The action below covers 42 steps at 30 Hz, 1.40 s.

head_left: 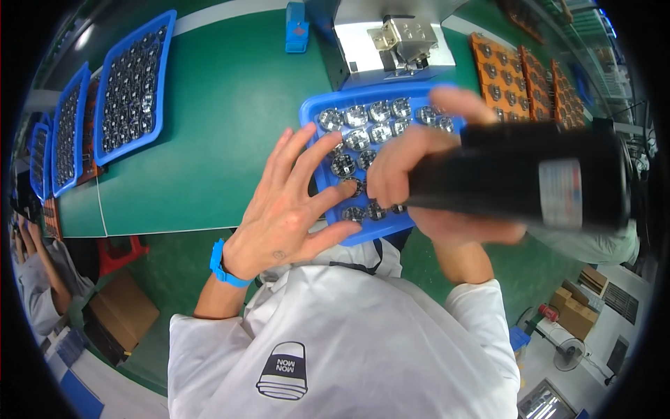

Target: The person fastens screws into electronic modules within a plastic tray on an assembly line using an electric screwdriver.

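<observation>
My left hand (283, 209) lies over the left side of a blue plastic tray (309, 106), fingers spread. One fingertip rests on a small round metal-and-black part (356, 186) in the tray. A blue wristband (223, 269) circles that wrist. My right hand (412, 167) is closed around the lower end of a black cylindrical electric screwdriver (488, 178), blurred and rising toward the camera. Its tip is hidden behind my fingers. Several more round parts (357, 140) sit in rows in the tray; the tool and my right hand cover the tray's right side.
A metal fixture (412, 38) on a box stands behind the tray. A blue dispenser-like object (296, 28) lies nearby. More filled blue trays (105, 150) are at left, orange trays (481, 42) at right. Another person's arm (49, 262) shows at far left, beside a red stool (118, 257).
</observation>
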### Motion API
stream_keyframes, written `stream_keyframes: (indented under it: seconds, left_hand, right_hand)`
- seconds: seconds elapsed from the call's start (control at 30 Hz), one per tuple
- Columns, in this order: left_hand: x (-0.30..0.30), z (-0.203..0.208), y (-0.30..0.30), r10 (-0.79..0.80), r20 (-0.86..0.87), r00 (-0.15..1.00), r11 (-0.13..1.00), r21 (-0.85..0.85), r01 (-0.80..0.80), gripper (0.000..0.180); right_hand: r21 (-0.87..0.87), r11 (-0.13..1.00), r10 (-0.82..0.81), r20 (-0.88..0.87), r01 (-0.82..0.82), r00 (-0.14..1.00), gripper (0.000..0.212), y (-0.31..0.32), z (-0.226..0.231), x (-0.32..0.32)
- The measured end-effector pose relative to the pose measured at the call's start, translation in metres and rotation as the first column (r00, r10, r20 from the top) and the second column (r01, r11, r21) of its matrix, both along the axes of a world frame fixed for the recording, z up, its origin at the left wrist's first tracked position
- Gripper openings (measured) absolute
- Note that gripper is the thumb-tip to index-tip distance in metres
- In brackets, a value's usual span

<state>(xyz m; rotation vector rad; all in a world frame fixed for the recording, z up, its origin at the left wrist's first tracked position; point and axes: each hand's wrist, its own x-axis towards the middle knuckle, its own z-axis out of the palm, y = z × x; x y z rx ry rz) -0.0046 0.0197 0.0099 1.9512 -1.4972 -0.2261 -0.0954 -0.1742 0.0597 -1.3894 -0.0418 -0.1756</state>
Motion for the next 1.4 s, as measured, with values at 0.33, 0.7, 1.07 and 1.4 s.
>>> stream_keyframes:
  seconds: [0.33, 0.7, 1.07, 1.4]
  left_hand:
    - [-0.002, -0.006, 0.000, -0.006, 0.014, 1.000, 0.999, -0.042, 0.006, 0.045]
    - [-0.002, -0.004, -0.001, 0.002, 0.008, 1.000, 1.000, -0.021, -0.002, 0.045]
    - [-0.004, 0.001, 0.000, 0.044, -0.036, 0.998, 0.998, -0.037, -0.045, 0.040]
    - [-0.002, 0.000, -0.001, 0.017, -0.037, 0.999, 0.999, -0.033, -0.018, 0.041]
  right_hand:
    - [0.015, 0.999, 0.014, 0.679, -0.032, 0.734, 0.106, -0.060, 0.032, 0.055]
    - [0.676, 0.735, -0.484, 0.577, -0.052, 0.657, 0.098, -0.028, 0.033, 0.085]
    - [-0.114, 0.952, -0.209, 0.436, 0.284, 0.875, 0.107, -0.043, 0.006, 0.057]
    - [0.124, 0.991, -0.133, 0.777, 0.057, 0.615, 0.099, -0.072, 0.012, 0.077]
